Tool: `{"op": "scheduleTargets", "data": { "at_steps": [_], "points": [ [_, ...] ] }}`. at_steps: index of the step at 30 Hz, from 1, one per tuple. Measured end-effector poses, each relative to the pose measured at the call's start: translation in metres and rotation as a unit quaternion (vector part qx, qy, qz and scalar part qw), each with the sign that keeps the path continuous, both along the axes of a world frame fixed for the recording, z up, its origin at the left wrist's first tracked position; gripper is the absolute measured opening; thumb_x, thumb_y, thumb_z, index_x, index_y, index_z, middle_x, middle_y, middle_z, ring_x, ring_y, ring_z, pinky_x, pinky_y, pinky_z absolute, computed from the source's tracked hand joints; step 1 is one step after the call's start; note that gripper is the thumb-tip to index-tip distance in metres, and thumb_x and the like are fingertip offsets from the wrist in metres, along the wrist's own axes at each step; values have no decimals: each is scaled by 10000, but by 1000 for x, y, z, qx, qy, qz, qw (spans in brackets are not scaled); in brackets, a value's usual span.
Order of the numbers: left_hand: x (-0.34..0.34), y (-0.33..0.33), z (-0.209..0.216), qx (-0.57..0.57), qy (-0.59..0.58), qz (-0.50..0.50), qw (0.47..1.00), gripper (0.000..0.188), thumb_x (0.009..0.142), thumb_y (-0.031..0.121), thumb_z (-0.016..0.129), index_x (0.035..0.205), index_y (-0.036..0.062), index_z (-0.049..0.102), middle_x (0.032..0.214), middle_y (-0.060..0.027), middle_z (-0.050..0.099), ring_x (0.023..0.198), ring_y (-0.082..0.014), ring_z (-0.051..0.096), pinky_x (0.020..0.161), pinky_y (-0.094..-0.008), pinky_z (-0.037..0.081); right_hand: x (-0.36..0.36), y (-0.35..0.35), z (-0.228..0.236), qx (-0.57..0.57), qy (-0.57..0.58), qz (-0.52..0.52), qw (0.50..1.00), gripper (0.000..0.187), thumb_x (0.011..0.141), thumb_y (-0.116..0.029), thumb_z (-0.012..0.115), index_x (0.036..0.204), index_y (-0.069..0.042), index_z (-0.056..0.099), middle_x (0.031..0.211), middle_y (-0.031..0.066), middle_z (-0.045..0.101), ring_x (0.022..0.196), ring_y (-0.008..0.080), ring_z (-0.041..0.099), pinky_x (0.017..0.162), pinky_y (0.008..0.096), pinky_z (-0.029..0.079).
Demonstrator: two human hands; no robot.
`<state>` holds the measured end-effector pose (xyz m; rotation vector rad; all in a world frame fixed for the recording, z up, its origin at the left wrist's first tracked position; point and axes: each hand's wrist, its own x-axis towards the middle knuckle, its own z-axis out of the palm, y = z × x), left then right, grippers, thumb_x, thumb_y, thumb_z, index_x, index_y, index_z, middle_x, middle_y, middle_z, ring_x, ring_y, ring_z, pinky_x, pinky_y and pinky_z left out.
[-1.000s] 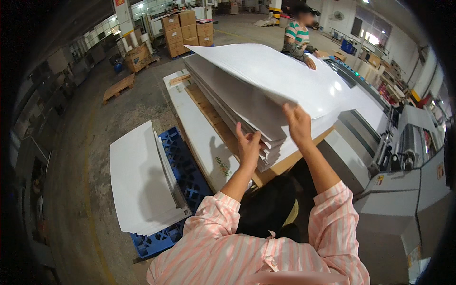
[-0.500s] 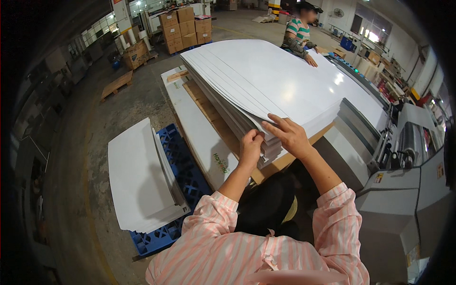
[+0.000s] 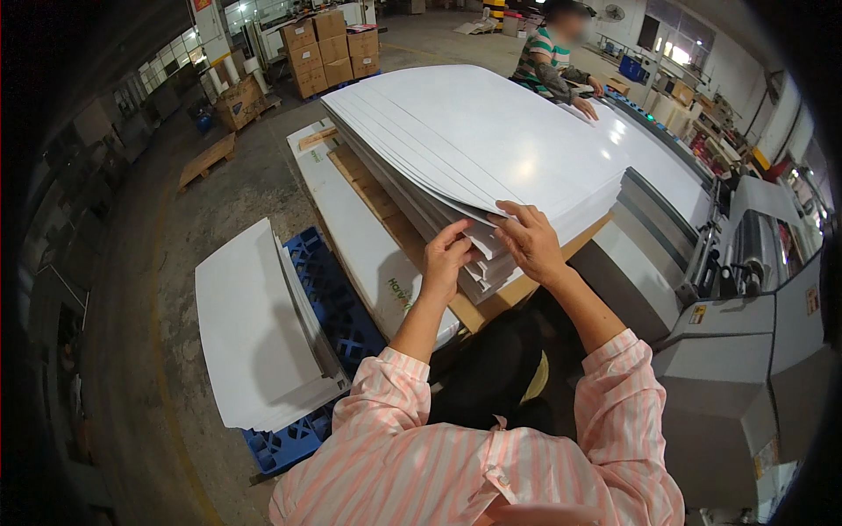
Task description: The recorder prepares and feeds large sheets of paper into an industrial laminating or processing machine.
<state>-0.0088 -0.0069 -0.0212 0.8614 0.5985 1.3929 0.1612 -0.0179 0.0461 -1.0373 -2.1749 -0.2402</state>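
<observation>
A tall stack of large white sheets (image 3: 474, 131) lies in front of me, its near left corner lifted and bent up. My right hand (image 3: 533, 245) grips that raised corner, index finger over the top sheets and the other fingers bent at the edge. Just left of it, my left hand (image 3: 445, 261) is at the stack's side edge, fingers bent but apart, fingertips touching or close to the sheet edges. Its fingertips are partly hidden against the paper. Below the corner, the sheet layers stand apart in uneven steps.
A smaller pile of white sheets (image 3: 254, 324) rests on a blue plastic pallet (image 3: 314, 263) at left. A white board (image 3: 351, 237) lies beside the stack. To the right stands a grey machine (image 3: 710, 359) with rollers. Across the stack, a co-worker (image 3: 548, 61) touches the sheets. Cardboard boxes (image 3: 329, 53) stand behind.
My left hand has loosened from a closed pinch and shifted slightly left and up. My right hand stays at the lifted corner. The co-worker leans further over the sheets.
</observation>
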Motion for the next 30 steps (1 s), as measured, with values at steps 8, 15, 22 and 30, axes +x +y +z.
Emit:
{"op": "scheduleTargets", "data": {
  "at_steps": [8, 15, 22, 30],
  "points": [
    [4, -3, 14, -27, 25, 40, 999, 291, 851, 32, 535, 1134, -34, 546, 949, -75, 563, 817, -148, 572, 685, -308, 533, -2, -3, 3, -2, 6, -14, 1000, 219, 815, -107, 612, 1032, -100, 643, 1173, 71, 551, 931, 266, 530, 797, 359, 442],
    [10, -7, 10, -14, 95, 68, 993, 128, 871, 128, 563, 903, 9, 597, 812, -33, 567, 750, -117, 553, 668, -256, 461, -7, 17, 7, 60, 45, -8, 997, 209, 810, -164, 614, 1006, -107, 658, 1164, 86, 555, 945, 288, 540, 761, 373, 454],
    [13, -3, -9, 72, 263, 132, 953, 236, 848, 162, 583, 685, -7, 554, 664, -1, 492, 646, -93, 474, 594, -243, 363, -4, 49, 31, -308, 507, 36, 804, 308, 884, -293, 598, 853, 6, 660, 751, 38, 606, 674, 132, 556, 622, 297, 452],
    [16, -5, -6, 50, 251, 83, 963, 199, 843, 135, 571, 694, 12, 522, 690, 31, 448, 676, -71, 433, 599, -242, 345, -5, 21, 5, -103, 169, 4, 980, 172, 867, -117, 580, 964, 4, 654, 962, 127, 618, 808, 263, 593, 691, 315, 469]
  ]
}}
